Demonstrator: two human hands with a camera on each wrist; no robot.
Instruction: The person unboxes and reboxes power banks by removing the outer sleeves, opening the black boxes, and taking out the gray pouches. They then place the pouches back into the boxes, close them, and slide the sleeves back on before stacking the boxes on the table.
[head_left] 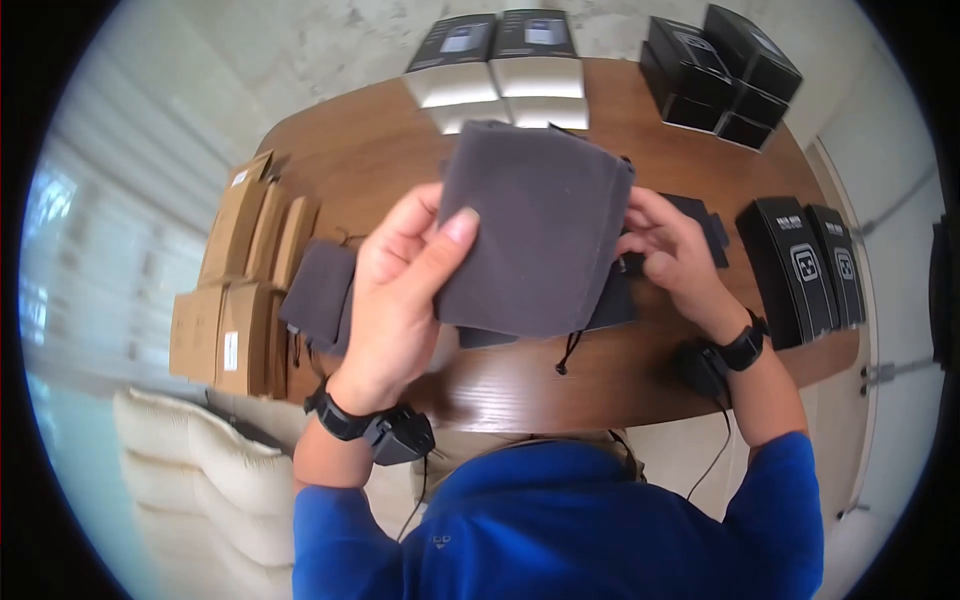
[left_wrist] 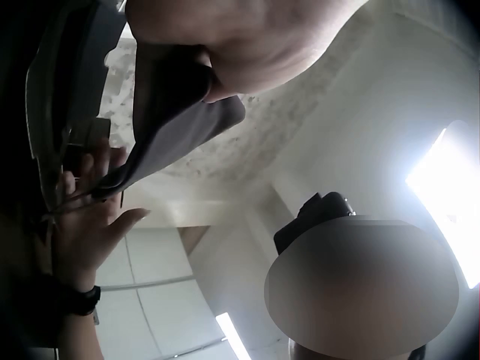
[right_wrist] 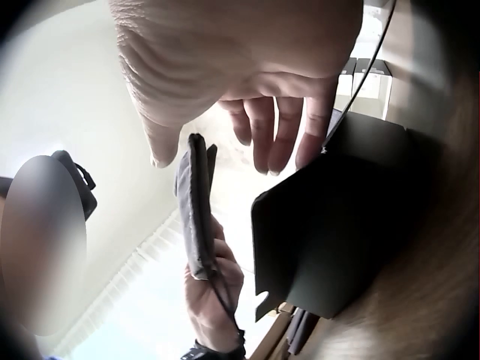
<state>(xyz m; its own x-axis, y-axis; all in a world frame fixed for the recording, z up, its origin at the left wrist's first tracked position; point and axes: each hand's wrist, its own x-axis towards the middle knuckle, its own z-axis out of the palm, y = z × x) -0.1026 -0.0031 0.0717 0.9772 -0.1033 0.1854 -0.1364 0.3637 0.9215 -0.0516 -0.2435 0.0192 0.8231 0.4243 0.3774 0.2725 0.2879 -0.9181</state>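
A flat, dark grey drawstring pouch (head_left: 535,230) is held up over the table in my left hand (head_left: 395,270), thumb across its near face and the other fingers behind. Its black cord (head_left: 570,352) dangles from the lower right corner. My right hand (head_left: 680,250) is beside the pouch's right edge with loosely bent fingers. The right wrist view has a gap between this right hand (right_wrist: 247,60) and the pouch (right_wrist: 196,217); its fingertips are right at the edge of a black flat panel (right_wrist: 330,225). Part of the black thing (head_left: 612,308) under the pouch is hidden.
Brown cardboard boxes (head_left: 235,310) stand at the left, beside another grey pouch (head_left: 318,290). Black-and-white boxes (head_left: 495,75) stand at the back, and black boxes at the back right (head_left: 725,75) and right (head_left: 795,265). The wooden table (head_left: 340,130) has a curved edge.
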